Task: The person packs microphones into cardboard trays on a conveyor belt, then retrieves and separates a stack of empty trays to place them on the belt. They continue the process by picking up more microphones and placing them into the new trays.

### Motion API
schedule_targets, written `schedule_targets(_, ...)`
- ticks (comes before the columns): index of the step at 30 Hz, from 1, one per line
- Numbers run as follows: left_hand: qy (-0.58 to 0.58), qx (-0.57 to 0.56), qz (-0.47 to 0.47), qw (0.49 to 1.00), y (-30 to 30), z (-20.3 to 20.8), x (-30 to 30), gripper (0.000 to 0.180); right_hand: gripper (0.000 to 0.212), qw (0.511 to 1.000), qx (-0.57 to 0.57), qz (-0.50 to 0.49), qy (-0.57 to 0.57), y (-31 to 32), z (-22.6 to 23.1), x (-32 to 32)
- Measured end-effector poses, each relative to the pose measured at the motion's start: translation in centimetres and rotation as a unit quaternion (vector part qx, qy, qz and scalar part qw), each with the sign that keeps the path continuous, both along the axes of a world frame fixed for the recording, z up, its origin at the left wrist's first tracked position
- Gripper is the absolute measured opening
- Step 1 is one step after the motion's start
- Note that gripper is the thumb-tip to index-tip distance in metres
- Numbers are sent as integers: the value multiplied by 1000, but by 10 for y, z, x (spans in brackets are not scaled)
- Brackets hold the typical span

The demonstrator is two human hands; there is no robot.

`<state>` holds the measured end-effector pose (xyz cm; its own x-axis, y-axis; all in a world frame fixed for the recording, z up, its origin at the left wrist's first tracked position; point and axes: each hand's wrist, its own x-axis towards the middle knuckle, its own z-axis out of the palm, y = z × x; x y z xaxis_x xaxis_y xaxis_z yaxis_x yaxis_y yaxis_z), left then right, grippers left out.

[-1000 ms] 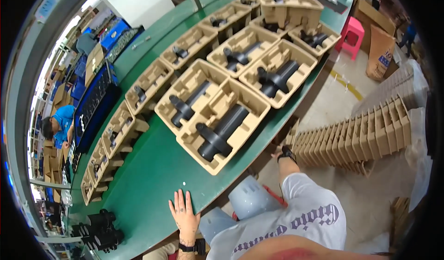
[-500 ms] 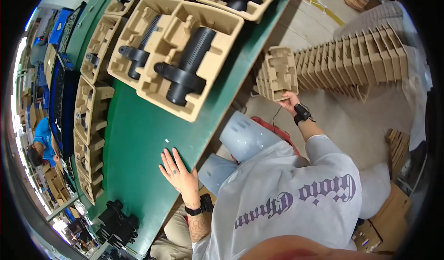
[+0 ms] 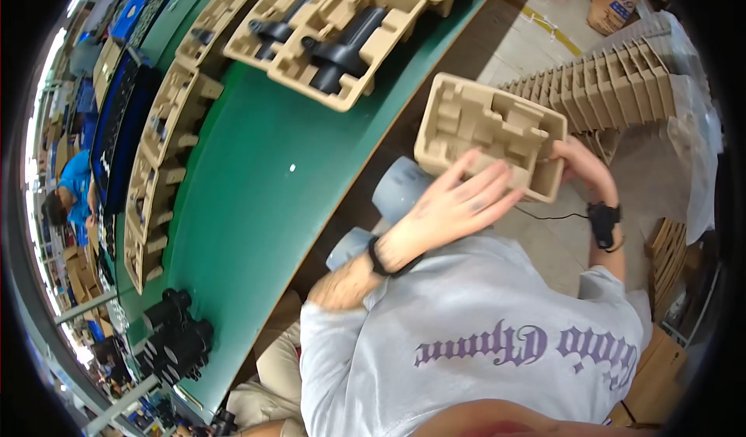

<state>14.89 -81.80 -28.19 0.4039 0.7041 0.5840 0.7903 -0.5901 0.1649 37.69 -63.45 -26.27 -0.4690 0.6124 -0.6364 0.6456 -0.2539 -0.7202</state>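
A tan moulded-pulp tray (image 3: pixel 435 138) with shaped hollows is held tilted in front of me, just off the table's right edge. My right hand (image 3: pixel 579 165) grips it by its right end wall, with the fingers partly hidden. My left hand (image 3: pixel 470 200) reaches over the tray's near side. Its fingers are stretched out and slightly blurred, and I cannot tell whether they touch the tray. On the green table (image 3: pixel 256 181), a similar tray (image 3: pixel 396 33) holds black tube-shaped parts (image 3: pixel 342 60) with ring collars.
More pulp trays (image 3: pixel 151 173) with black parts line the table's far side. Loose black cylindrical parts (image 3: pixel 179 340) stand at the near left end. A long row of nested trays (image 3: pixel 614 80) lies to the right, beside clear plastic sheeting (image 3: pixel 691 134). A person in blue (image 3: pixel 78 184) works at far left.
The tray in my right hand has come away from the nested row, toward me. My left hand has lifted off the table and moved right, over the tray. The whole view has shifted.
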Motion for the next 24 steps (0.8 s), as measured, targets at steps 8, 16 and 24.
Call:
schedule_targets(8,-114,18,119,986,-42,45,-21,38,77,930,205,206,226,-40,109,-37)
schedule_targets(16,-189,290,425,836,-197,6,-92,34,115,494,561,603,277,-136,202,-214)
schedule_targets(24,-568,173,367,716,-284,-16,-101,53,106,325,550,704,311,-221,136,-354)
